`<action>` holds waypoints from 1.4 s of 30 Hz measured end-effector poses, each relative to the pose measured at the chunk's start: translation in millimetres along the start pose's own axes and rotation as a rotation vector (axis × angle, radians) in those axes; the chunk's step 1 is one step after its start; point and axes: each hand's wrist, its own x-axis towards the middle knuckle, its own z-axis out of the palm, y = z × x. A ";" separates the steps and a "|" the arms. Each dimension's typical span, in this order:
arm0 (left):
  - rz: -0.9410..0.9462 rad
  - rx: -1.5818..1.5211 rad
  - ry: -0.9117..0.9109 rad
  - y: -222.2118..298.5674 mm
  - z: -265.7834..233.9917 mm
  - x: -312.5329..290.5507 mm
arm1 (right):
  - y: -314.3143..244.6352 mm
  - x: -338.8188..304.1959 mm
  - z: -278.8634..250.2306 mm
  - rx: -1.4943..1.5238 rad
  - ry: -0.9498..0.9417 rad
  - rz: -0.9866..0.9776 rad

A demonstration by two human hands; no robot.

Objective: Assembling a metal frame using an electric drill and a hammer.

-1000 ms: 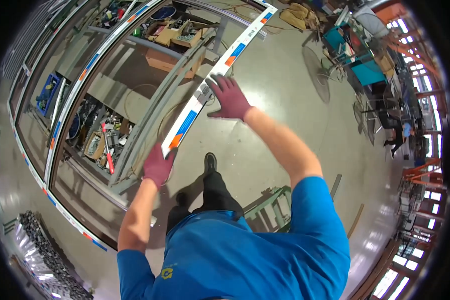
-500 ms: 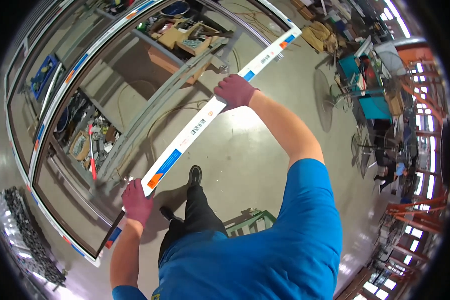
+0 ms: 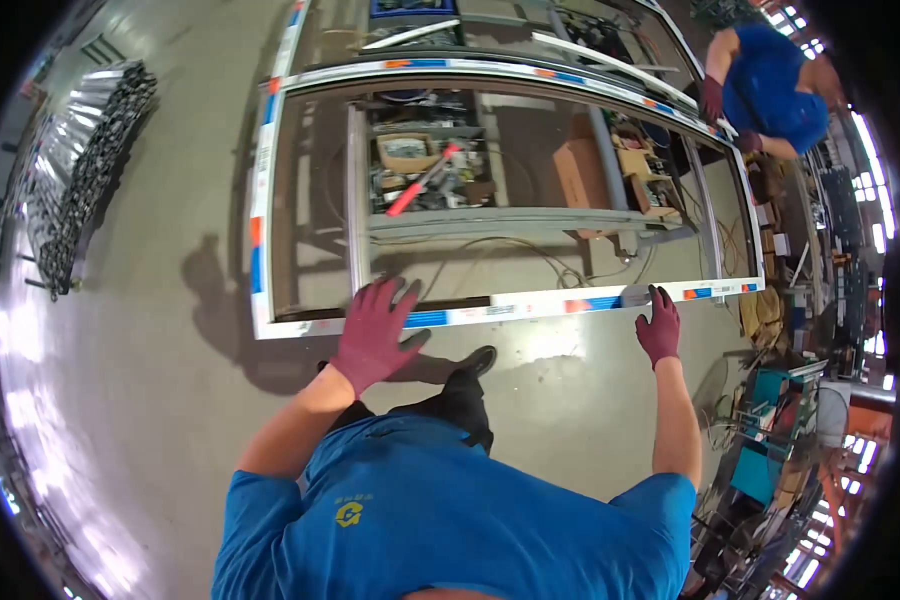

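A large rectangular window or door frame (image 3: 530,304) lies in front of me, its pale profiles wrapped in white film with blue and orange patches. My left hand (image 3: 373,335), in a maroon glove with dark fingertips, is over the left part of the near profile. Its fingers are spread and grip nothing. Farther right, my right hand (image 3: 659,328), gloved alike, has its fingertips at the near profile's edge. Thumb and fingers stand apart; whether they touch the profile is hard to tell.
Grey support rails (image 3: 510,222) run beneath the frame. Below are boxes of hardware and a red-handled tool (image 3: 422,180). At the far right a co-worker in blue (image 3: 775,90) has gloved hands by the frame's corner. Bundled metal profiles (image 3: 90,165) stand at left.
My view has turned right, and the near profile lies level before me. Both hands, earlier closed on that profile, have opened. A co-worker has come into view at the far right.
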 end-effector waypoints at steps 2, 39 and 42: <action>-0.104 -0.033 0.103 -63.4 -43.7 -54.1 | -85.8 -24.4 2.7 0.182 0.130 -0.044; -0.035 -0.008 -0.163 -619.7 -320.4 130.1 | -531.8 446.0 106.7 2.115 0.748 0.886; 0.109 -0.024 -0.204 -629.8 -314.4 215.3 | -524.4 470.4 103.0 1.941 0.740 0.997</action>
